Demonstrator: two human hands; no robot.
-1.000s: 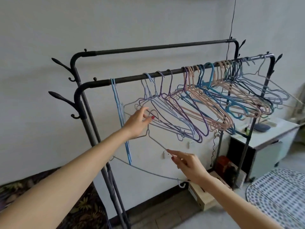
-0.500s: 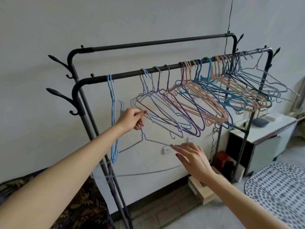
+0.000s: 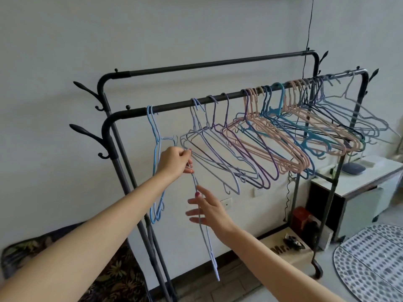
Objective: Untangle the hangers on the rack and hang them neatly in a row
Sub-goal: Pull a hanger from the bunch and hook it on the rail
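While left hand [image 3: 175, 160] pinches, hanger [image 3: 205, 232] hangs seemingly edge-on

The left hand [image 3: 174, 161] conceals the hook of the lavender hanger [image 3: 207, 234] within its grip. Hooks of the far-right hangers [image 3: 322, 83] overlap; individual count indeterminable. The patterned mat [image 3: 370, 262] is cut off by the right and bottom edges.

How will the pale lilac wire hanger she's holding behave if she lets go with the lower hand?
The lilac hanger looks thin and light, pinched only by the left hand, so it probably swings freely. The open right hand merely steadies it. Its wire probably flexes slightly.
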